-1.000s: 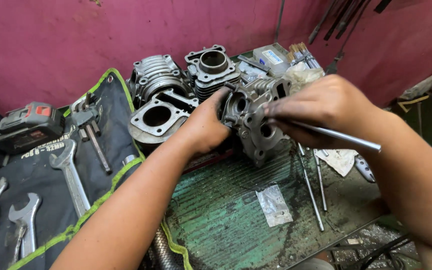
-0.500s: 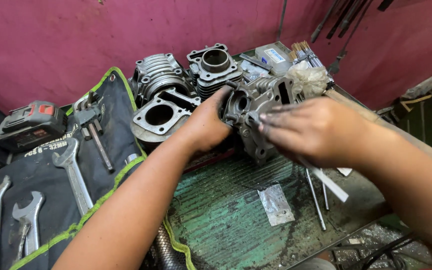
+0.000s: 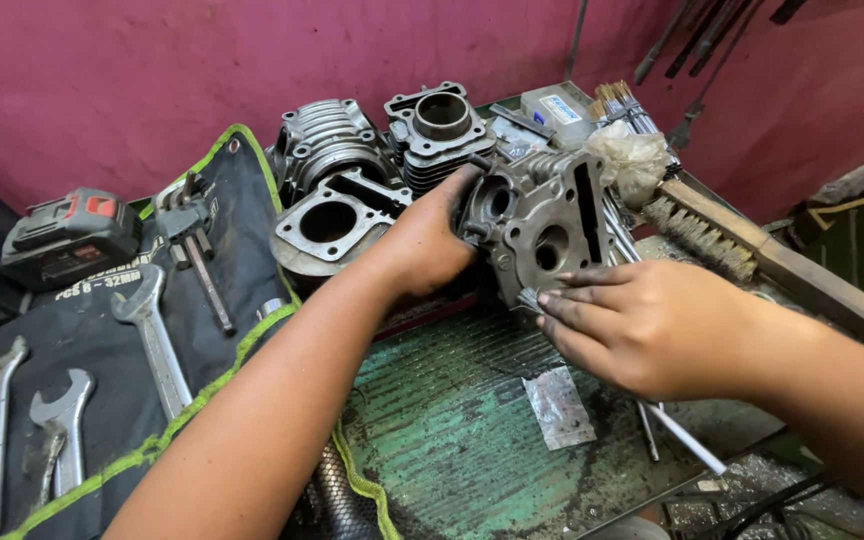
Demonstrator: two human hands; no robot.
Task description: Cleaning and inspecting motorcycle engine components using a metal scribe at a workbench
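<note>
My right hand (image 3: pixel 652 325) has come down off the long rod it was carrying a second ago; now it lies low at the near right corner of the cylinder head (image 3: pixel 542 225), fingertips pressed to the casting's lower edge, fingers close together and flat. Whether they pinch anything small there, I cannot tell. Thin rods (image 3: pixel 677 440) poke out from under that hand onto the green bench top (image 3: pixel 452 420).

My left hand (image 3: pixel 422 245) is clamped around the left side of the cylinder head, thumb over the top, holding it on edge so its ported face looks toward me and it doesn't rock. The head sits mid-bench, just right of centre.

Behind it, far side: two finned cylinder barrels (image 3: pixel 327 150) and a third (image 3: pixel 442 125), with a flat-flanged casting (image 3: pixel 330 225) just left of my wrist. To the right, a wire brush (image 3: pixel 702 235) lies angled, a crumpled plastic bag (image 3: pixel 637 160) at its far end. A small foil packet (image 3: pixel 560 405) lies near me. Far left, spanners (image 3: pixel 152 330) rest in a black tool roll (image 3: pixel 102 320), beside a power-tool battery (image 3: pixel 67 235).
</note>
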